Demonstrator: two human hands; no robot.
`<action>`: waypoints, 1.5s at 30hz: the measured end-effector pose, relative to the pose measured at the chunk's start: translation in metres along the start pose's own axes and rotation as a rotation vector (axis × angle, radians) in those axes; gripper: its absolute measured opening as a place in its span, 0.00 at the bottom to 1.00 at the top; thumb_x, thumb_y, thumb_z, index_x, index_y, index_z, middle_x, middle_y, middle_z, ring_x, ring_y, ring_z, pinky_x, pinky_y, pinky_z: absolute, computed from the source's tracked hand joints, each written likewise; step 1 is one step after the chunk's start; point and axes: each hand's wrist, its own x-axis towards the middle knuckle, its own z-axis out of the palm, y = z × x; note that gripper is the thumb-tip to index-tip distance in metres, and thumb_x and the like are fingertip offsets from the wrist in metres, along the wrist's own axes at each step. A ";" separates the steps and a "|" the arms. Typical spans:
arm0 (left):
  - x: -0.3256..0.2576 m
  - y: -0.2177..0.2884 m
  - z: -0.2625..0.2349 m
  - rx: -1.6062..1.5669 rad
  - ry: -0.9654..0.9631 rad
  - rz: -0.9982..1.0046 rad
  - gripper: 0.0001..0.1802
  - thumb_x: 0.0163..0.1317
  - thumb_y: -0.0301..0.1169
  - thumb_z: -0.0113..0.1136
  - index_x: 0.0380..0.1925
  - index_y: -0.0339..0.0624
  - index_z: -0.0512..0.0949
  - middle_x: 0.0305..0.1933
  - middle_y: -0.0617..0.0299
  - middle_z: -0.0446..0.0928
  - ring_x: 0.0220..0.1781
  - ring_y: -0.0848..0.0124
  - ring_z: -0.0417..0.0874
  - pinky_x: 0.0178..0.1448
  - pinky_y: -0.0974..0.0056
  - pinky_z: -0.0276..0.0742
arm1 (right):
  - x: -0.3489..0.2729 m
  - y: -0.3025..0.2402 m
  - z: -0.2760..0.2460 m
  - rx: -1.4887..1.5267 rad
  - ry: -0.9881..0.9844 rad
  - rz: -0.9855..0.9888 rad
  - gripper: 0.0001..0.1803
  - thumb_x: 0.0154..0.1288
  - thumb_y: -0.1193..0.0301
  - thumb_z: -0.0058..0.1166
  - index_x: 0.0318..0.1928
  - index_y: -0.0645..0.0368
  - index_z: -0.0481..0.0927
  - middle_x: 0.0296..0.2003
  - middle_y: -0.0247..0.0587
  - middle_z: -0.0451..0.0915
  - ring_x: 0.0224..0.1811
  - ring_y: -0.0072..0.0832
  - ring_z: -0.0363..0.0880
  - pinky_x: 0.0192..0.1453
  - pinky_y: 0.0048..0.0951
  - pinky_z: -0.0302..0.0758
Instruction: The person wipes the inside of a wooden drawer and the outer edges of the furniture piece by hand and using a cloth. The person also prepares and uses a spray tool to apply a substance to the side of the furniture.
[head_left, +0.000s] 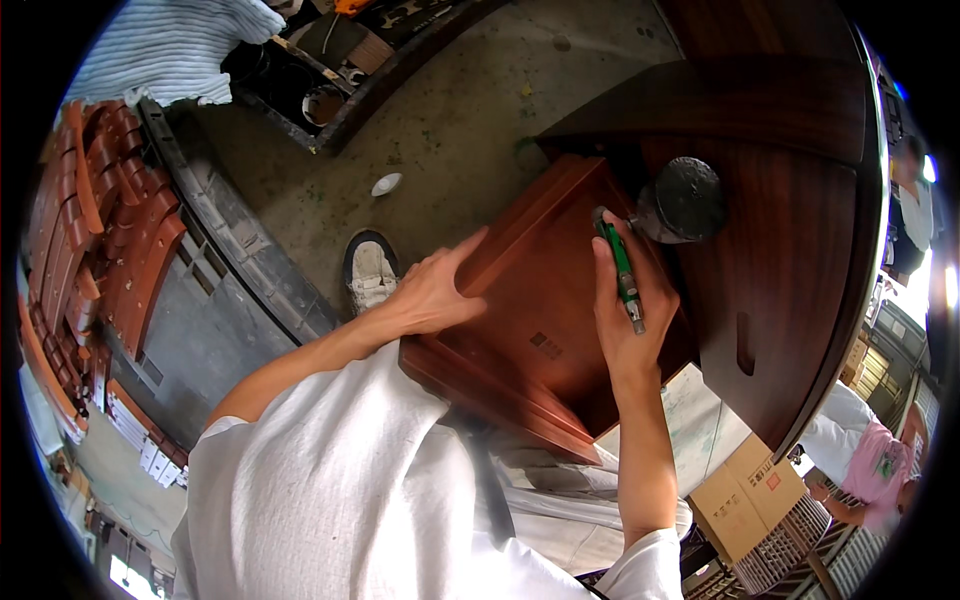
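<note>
A reddish-brown wooden drawer (pixel 530 330) lies tilted in front of me, its inside facing up, with a small dark stamp on it. My left hand (pixel 432 290) grips its left wall, thumb on the inner side and fingers along the rim. Over the drawer's right side, my right hand (pixel 640 300) is closed around a green spray gun (pixel 622 265) with metal ends. A black, paint-crusted cup (pixel 688 198) sits at the gun's far end. Part of the right fingers' grip is hidden beneath the gun.
A dark brown wooden cabinet (pixel 780 260) with an oval slot stands close on the right. Stacked reddish-brown wooden parts (pixel 110 220) lie at left. A dark tray (pixel 365 90) with cans is at the top, a cardboard box (pixel 748 498) at lower right. Another person in pink (pixel 880 470) is beyond.
</note>
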 end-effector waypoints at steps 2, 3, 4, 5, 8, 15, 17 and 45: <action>0.000 -0.001 0.000 -0.002 0.000 0.001 0.56 0.54 0.44 0.67 0.84 0.55 0.54 0.61 0.28 0.75 0.65 0.33 0.77 0.72 0.45 0.73 | 0.001 -0.001 0.000 -0.002 0.002 -0.005 0.17 0.73 0.74 0.66 0.58 0.67 0.86 0.50 0.56 0.90 0.51 0.42 0.92 0.54 0.32 0.85; 0.000 0.000 0.000 -0.001 -0.001 0.001 0.56 0.55 0.44 0.67 0.84 0.55 0.54 0.61 0.28 0.75 0.65 0.33 0.77 0.72 0.45 0.73 | 0.002 -0.002 0.000 -0.003 0.003 -0.008 0.16 0.73 0.74 0.66 0.58 0.67 0.86 0.50 0.56 0.90 0.51 0.42 0.92 0.54 0.32 0.85; 0.000 0.000 0.000 -0.001 -0.003 0.001 0.56 0.55 0.44 0.67 0.84 0.55 0.54 0.61 0.28 0.75 0.65 0.34 0.77 0.72 0.45 0.73 | 0.002 -0.002 0.000 -0.004 0.004 -0.008 0.16 0.73 0.74 0.66 0.58 0.67 0.86 0.50 0.56 0.90 0.51 0.42 0.92 0.53 0.32 0.85; 0.000 0.000 0.000 0.000 -0.003 -0.001 0.56 0.55 0.44 0.67 0.84 0.55 0.54 0.61 0.28 0.75 0.65 0.34 0.77 0.72 0.45 0.73 | 0.002 -0.001 0.000 -0.005 0.004 -0.009 0.16 0.73 0.74 0.66 0.58 0.67 0.86 0.50 0.56 0.90 0.51 0.42 0.92 0.53 0.32 0.85; 0.000 -0.001 0.000 -0.001 -0.003 -0.001 0.56 0.55 0.44 0.67 0.84 0.55 0.54 0.61 0.28 0.75 0.65 0.34 0.77 0.73 0.45 0.73 | 0.002 -0.001 0.001 -0.011 0.015 0.004 0.16 0.73 0.74 0.66 0.58 0.67 0.86 0.49 0.56 0.90 0.50 0.41 0.92 0.53 0.32 0.85; 0.000 0.001 -0.001 0.001 -0.010 -0.006 0.56 0.55 0.44 0.67 0.84 0.54 0.54 0.61 0.28 0.74 0.65 0.34 0.77 0.73 0.45 0.73 | 0.001 -0.001 -0.002 -0.011 -0.010 0.005 0.16 0.73 0.74 0.66 0.58 0.67 0.86 0.49 0.56 0.90 0.49 0.41 0.93 0.52 0.32 0.85; 0.000 0.002 -0.001 0.001 -0.010 -0.006 0.56 0.55 0.44 0.67 0.84 0.54 0.54 0.61 0.28 0.74 0.65 0.34 0.77 0.73 0.46 0.73 | 0.001 0.000 -0.001 -0.038 -0.001 0.001 0.16 0.73 0.74 0.65 0.58 0.68 0.86 0.49 0.56 0.90 0.49 0.43 0.93 0.52 0.33 0.85; -0.001 -0.003 -0.001 0.003 0.003 0.001 0.55 0.55 0.44 0.67 0.84 0.57 0.54 0.60 0.29 0.75 0.63 0.33 0.78 0.71 0.45 0.74 | -0.001 -0.002 0.000 -0.038 0.004 -0.017 0.16 0.73 0.75 0.65 0.57 0.70 0.86 0.50 0.57 0.90 0.50 0.43 0.92 0.53 0.33 0.86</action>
